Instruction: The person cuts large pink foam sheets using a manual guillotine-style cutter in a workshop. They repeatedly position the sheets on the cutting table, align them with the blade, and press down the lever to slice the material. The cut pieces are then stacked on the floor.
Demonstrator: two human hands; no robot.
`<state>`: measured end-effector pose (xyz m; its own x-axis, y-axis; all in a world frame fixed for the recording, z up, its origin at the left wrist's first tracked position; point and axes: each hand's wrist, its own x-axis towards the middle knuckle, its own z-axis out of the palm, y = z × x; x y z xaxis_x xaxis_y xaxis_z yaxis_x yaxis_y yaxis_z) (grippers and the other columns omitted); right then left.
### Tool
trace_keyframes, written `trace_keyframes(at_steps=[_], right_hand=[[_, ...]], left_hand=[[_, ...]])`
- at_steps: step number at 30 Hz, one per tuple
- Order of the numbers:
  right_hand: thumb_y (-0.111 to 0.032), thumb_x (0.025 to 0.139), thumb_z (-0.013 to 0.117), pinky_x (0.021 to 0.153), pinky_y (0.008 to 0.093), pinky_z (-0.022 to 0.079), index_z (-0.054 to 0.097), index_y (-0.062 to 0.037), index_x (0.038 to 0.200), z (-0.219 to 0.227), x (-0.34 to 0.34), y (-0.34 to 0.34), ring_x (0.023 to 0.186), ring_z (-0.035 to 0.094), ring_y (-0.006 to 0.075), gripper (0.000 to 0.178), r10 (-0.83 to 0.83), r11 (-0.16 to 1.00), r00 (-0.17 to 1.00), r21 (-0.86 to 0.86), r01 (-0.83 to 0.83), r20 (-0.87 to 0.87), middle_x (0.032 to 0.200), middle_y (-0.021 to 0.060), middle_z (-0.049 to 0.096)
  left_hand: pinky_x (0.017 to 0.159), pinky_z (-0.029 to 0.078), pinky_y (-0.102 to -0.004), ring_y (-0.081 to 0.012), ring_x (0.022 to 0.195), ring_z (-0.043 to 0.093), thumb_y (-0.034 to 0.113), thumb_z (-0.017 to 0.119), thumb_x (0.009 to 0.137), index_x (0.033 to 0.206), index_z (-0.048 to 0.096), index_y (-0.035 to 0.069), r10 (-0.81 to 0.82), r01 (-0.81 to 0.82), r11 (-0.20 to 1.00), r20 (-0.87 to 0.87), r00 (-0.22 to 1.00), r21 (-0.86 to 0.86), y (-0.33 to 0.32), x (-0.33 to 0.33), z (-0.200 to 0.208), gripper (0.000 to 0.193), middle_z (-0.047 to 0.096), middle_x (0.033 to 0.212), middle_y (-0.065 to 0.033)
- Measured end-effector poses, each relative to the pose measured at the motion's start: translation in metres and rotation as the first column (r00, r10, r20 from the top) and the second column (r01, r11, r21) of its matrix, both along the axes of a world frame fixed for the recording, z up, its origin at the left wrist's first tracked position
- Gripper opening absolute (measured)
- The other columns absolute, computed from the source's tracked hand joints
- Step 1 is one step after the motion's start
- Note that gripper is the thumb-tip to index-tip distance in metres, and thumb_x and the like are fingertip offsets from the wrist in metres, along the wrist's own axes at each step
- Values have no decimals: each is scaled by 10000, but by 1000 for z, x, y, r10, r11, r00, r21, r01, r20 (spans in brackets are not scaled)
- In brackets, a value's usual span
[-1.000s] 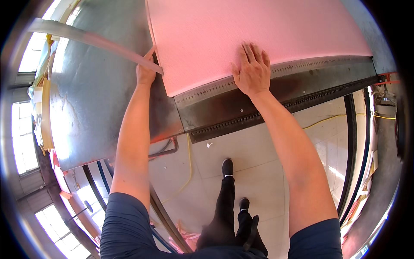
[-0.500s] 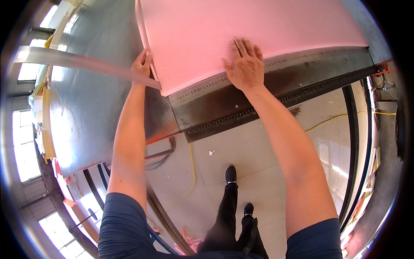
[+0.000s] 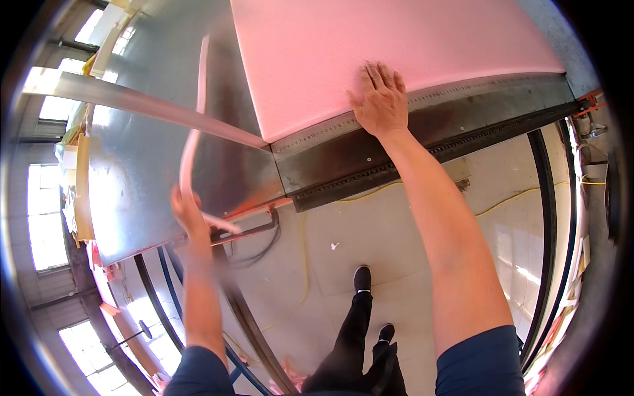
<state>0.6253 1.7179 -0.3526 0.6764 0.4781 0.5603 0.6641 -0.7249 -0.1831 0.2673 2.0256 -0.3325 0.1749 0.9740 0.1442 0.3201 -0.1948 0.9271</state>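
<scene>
My left hand [image 3: 188,212], slightly blurred, is closed around a thin pink foam strip [image 3: 191,148]. Above the hand the strip stretches over the metal table; its short lower end sticks out near the table's front edge. Flat on a large pink foam sheet [image 3: 317,59], close to its near edge, rests my right hand [image 3: 384,112] with its fingers stretched out. A graduated metal ruler [image 3: 310,135] runs along the near edge of the sheet. One straight side of the foam ends at the table joint, beside a long narrow band [image 3: 158,109] slanting in from the left.
The grey metal table [image 3: 142,198] reaches to the left. Along its front runs a dark toothed rail [image 3: 370,185]. A yellow cable [image 3: 508,201] crosses the tiled floor, where a white scrap [image 3: 335,246] lies. Pink scraps [image 3: 290,373] are piled by the frame below.
My left hand has pulled the foam strip away from the sheet's left side, leftward and toward me, past the table edge. My right hand has stayed on the foam.
</scene>
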Motion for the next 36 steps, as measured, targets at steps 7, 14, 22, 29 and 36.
trace_keyframes(at_steps=[7, 14, 22, 29, 36], right_hand=[[-420, 907, 563, 1154, 465, 260, 542, -55, 1345, 1, -1, 9, 1362, 424, 274, 571, 10, 1000, 999, -23, -9, 46, 1425, 96, 518], [-401, 940, 516, 1150, 435, 281, 546, -87, 1348, 22, 68, 38, 1369, 419, 245, 516, -34, 986, 995, -157, 49, 97, 1445, 63, 506], [-455, 1008, 375, 1172, 426, 244, 501, -103, 1407, 8, 71, 36, 1409, 372, 225, 547, -9, 973, 998, -230, 22, 58, 1486, 52, 466], [-469, 1007, 365, 1171, 433, 244, 473, -92, 1426, 6, 77, 40, 1410, 371, 241, 574, 19, 968, 1000, -252, -15, 15, 1487, 68, 463], [-450, 997, 387, 1173, 438, 236, 470, -64, 1423, 4, 80, 40, 1407, 372, 252, 581, 33, 958, 999, -284, -33, -3, 1481, 83, 467]], left_hand=[[680, 458, -450, -340, 708, 595, 391, 688, 877, 785, 591, 22, 155, 1, 960, -533, 832, 281, -112, -90, -39, 393, 609, 717, -150], [869, 416, -453, -326, 827, 616, 361, 606, 903, 810, 629, 70, 93, 261, 882, -688, 720, 393, -74, 6, -40, 306, 674, 795, -147], [891, 387, -438, -307, 851, 587, 403, 569, 922, 808, 596, 57, -18, 275, 917, -656, 754, 290, -79, -3, -36, 365, 632, 779, -133], [925, 381, -433, -320, 879, 578, 422, 570, 916, 827, 617, 42, -27, 229, 948, -659, 752, 222, -78, 0, -25, 393, 632, 813, -151], [953, 371, -429, -311, 901, 574, 426, 592, 892, 811, 621, 48, -86, 227, 968, -711, 698, 106, -73, 6, -9, 388, 633, 818, -148]])
